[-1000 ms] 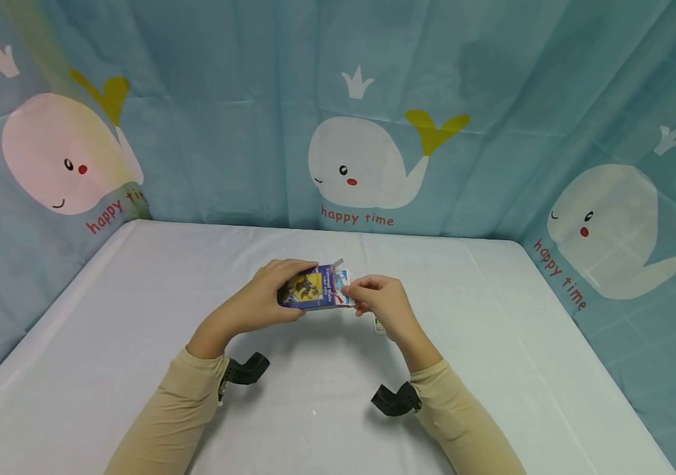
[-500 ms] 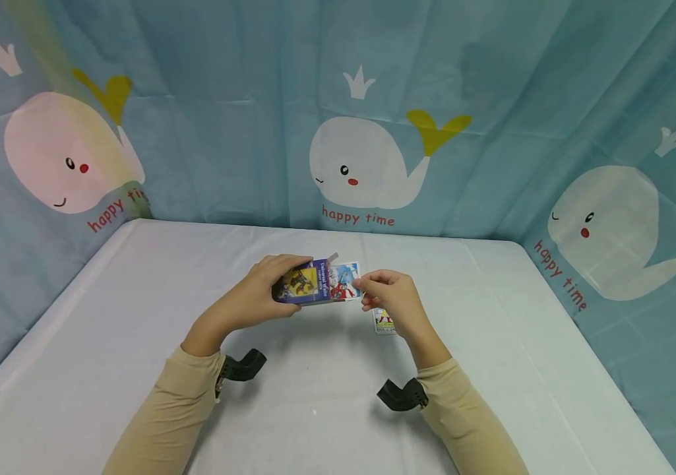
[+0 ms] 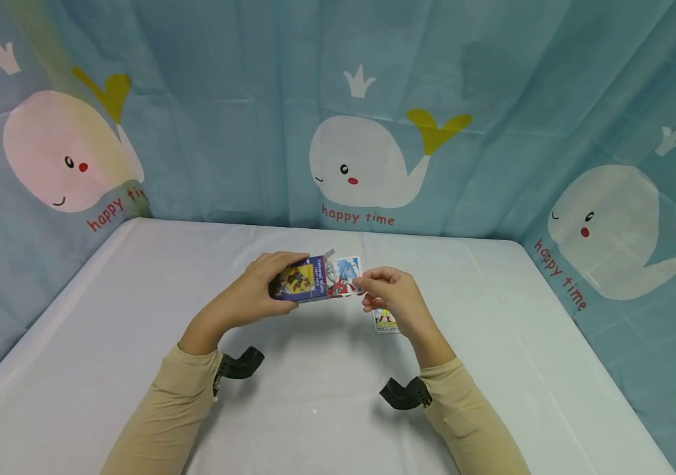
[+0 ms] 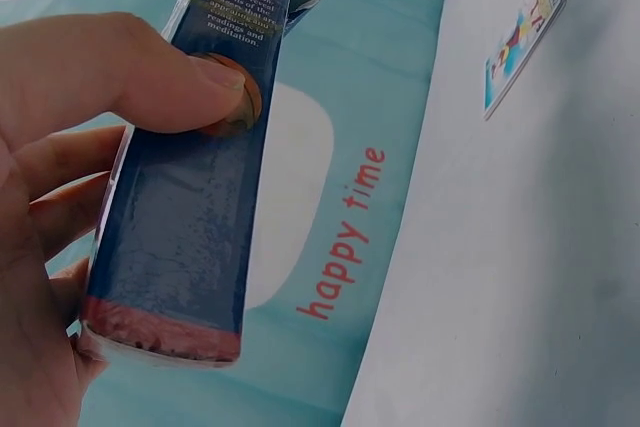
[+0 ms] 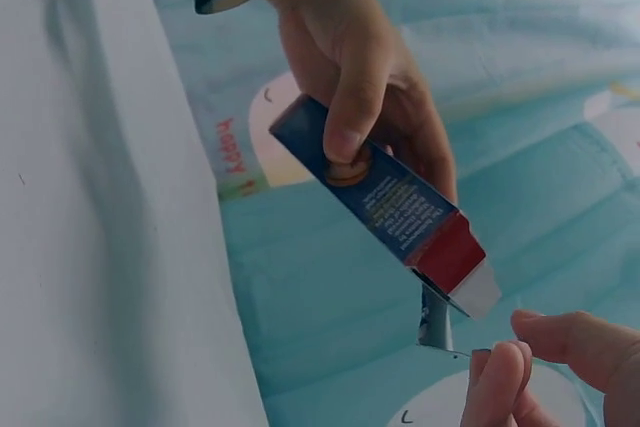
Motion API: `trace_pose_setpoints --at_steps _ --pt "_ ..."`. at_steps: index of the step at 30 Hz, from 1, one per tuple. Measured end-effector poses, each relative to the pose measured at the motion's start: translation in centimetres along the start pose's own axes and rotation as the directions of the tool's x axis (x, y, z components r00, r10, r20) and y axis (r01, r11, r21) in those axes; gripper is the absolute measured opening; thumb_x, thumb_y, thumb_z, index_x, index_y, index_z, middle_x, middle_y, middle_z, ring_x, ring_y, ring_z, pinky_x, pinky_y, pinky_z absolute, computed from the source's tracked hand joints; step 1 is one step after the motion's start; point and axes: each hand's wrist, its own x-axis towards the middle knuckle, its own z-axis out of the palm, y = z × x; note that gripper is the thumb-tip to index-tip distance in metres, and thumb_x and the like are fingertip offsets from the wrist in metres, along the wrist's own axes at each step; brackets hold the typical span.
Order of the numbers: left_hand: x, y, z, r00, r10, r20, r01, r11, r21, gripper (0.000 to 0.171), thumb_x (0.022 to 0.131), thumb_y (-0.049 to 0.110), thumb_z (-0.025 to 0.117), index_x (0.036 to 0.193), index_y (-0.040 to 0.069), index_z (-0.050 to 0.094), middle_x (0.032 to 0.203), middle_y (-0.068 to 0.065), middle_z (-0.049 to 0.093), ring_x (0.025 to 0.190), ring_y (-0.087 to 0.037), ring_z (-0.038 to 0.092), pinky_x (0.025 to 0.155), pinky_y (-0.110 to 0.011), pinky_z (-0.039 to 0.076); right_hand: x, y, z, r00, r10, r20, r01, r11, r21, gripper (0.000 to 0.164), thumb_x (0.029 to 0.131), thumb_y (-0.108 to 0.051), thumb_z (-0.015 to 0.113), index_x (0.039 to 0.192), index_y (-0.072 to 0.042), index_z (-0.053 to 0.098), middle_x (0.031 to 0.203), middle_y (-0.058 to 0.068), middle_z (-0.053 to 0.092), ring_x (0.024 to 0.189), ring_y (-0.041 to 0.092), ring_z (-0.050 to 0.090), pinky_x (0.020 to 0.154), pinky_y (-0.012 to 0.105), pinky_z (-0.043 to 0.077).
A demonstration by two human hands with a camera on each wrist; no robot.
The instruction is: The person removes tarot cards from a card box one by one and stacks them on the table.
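My left hand (image 3: 243, 293) grips a blue tarot card box (image 3: 297, 280) above the table, thumb on one narrow side and fingers round the other. In the left wrist view that narrow side (image 4: 175, 227) faces the camera, printed with small text. A picture card (image 3: 342, 276) in red, blue and white sticks out of the box's right end. Its outer edge is pinched between the thumb and fingers of my right hand (image 3: 397, 297). The right wrist view shows the box's red and white end flaps (image 5: 475, 287) standing out, with the card (image 5: 434, 322) seen nearly edge-on.
Another picture card (image 3: 385, 320) lies on the white-covered table (image 3: 290, 409), partly hidden under my right hand; the left wrist view shows more of this card (image 4: 525, 37). A blue whale-print curtain (image 3: 225, 158) rises behind the table and along its sides.
The card has come farther out of the box, showing more of its picture. My left hand and the box have shifted slightly left and away; my right hand has moved a little right and away.
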Motion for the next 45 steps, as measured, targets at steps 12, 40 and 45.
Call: trace_pose_setpoints --at_steps 12,40,45 --pt "-0.1 0.0 -0.2 1.000 -0.012 0.002 0.012 1.000 -0.010 0.078 0.080 0.016 0.078 0.150 0.019 0.043 0.150 -0.009 0.048 0.127 -0.030 0.042 0.100 -0.054 0.037 -0.2 -0.2 -0.4 0.998 0.014 0.056 -0.012 0.999 -0.036 0.024 0.088 -0.016 0.074 0.100 0.003 0.064 0.082 0.003 0.072 0.059 0.011 0.060 0.061 0.025 0.056" --pt "-0.2 -0.2 -0.7 1.000 -0.014 -0.003 0.014 1.000 -0.013 0.076 0.082 0.016 0.077 0.150 0.018 0.043 0.150 -0.010 0.047 0.125 -0.030 0.042 0.098 -0.051 0.040 -0.2 -0.9 -2.4 0.998 -0.025 -0.049 0.024 1.000 -0.019 0.020 0.093 -0.018 0.069 0.097 0.001 0.066 0.081 -0.001 0.072 0.062 0.011 0.063 0.061 0.026 0.056" --pt "-0.2 -0.1 -0.7 1.000 -0.017 -0.006 0.016 1.000 -0.016 0.077 0.081 0.015 0.078 0.150 0.019 0.043 0.150 -0.009 0.047 0.125 -0.029 0.042 0.099 -0.051 0.039 -0.2 -1.0 -2.4 0.998 -0.030 -0.050 0.029 1.000 -0.010 0.020 0.093 -0.017 0.069 0.098 0.002 0.066 0.080 -0.002 0.072 0.061 0.011 0.063 0.060 0.026 0.056"
